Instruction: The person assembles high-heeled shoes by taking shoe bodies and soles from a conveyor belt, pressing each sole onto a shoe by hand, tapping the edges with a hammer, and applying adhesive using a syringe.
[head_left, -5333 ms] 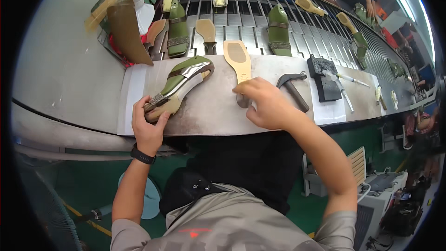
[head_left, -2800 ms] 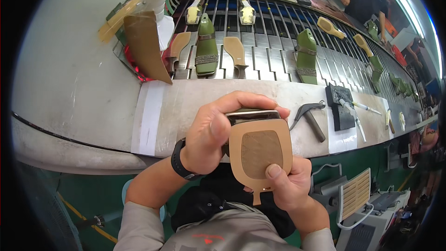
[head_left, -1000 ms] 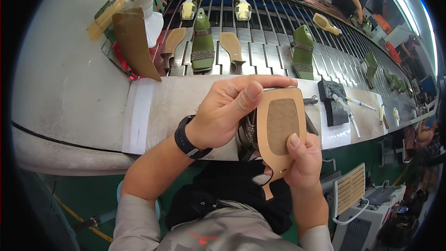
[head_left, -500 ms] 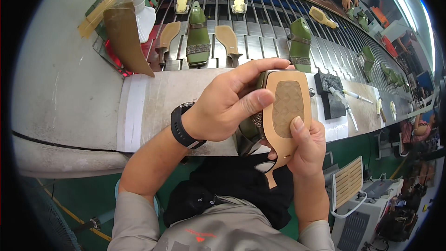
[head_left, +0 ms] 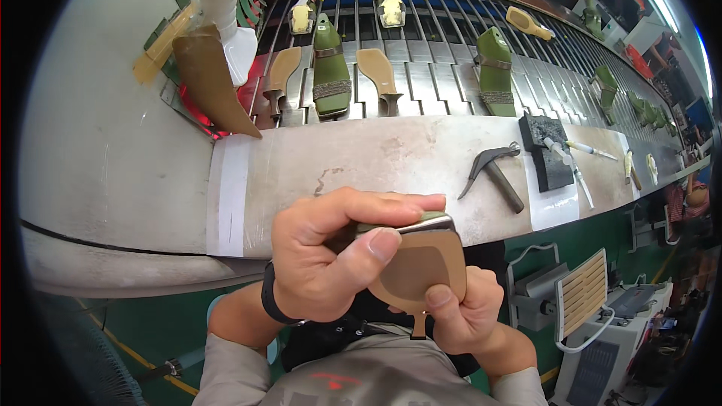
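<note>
Your fingers (head_left: 387,243) clamp a tan shoe sole (head_left: 421,271) against an olive-green shoe upper (head_left: 421,218) held just above your lap, at the near edge of the worktop (head_left: 361,158). Your left hand (head_left: 331,256) wraps over the top, thumb pressed flat on the sole's upper edge; your right hand (head_left: 459,312) cups it from below, thumb on the narrow waist near the heel tab.

Half a second ago the sole stood taller and turned edge-on toward you; it now lies tilted flatter and lower, its broad face up, and your left thumb has shifted onto its rim. That reads as pressing the sole down onto the upper rather than just inspecting it.

Beyond your hands, a hammer (head_left: 492,173) lies on the worktop to the right, well apart, beside a dark block (head_left: 545,150) and white tubes (head_left: 590,150). Farther out, a slatted conveyor (head_left: 436,75) carries green uppers (head_left: 331,68) and loose tan soles (head_left: 380,75).
</note>
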A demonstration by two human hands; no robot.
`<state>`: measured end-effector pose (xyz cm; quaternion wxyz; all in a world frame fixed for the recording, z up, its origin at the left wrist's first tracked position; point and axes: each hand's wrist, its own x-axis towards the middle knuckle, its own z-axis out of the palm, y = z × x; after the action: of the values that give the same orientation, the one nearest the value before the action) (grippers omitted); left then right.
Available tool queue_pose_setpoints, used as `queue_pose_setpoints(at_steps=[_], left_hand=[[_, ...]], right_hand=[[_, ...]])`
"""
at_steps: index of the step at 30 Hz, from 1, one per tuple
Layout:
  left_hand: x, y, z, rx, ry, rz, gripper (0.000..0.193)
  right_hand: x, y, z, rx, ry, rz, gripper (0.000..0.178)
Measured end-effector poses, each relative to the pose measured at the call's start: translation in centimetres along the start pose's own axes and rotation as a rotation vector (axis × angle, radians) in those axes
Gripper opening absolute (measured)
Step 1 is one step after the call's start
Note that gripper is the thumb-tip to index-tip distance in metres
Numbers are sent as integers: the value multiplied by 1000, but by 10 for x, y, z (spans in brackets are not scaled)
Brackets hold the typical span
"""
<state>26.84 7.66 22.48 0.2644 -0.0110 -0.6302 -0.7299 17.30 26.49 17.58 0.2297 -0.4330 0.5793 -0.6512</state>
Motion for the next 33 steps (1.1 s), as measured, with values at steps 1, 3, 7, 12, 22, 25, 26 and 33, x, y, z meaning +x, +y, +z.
queue_pose_setpoints(at_steps=[1,3,7,12,22,25,26,33], left_hand=[[-2,3,0,10,-2,-5,28],[-5,8,-2,51,35,-35,20],[-7,18,-6,125,39,-56,16],[-10,22,-8,324,18,31,23],[-5,19,-17,596,282,52,19],[-6,20,-24,839,153,138,18],[-6,19,-25,785,201,129,16],[-3,9,-50,656,461,71,15]], right_hand=[[1,1,3,-33,-35,-83,24],[0,-5,11,-10,-6,-76,21],[2,-11,16,-44,-54,-39,20],[6,-14,24,-65,-81,-52,19],[27,-10,17,-116,-110,-38,14],[30,-11,22,-109,-83,-44,15],[30,-10,23,-103,-79,-40,15],[31,10,20,-137,-45,38,15]])
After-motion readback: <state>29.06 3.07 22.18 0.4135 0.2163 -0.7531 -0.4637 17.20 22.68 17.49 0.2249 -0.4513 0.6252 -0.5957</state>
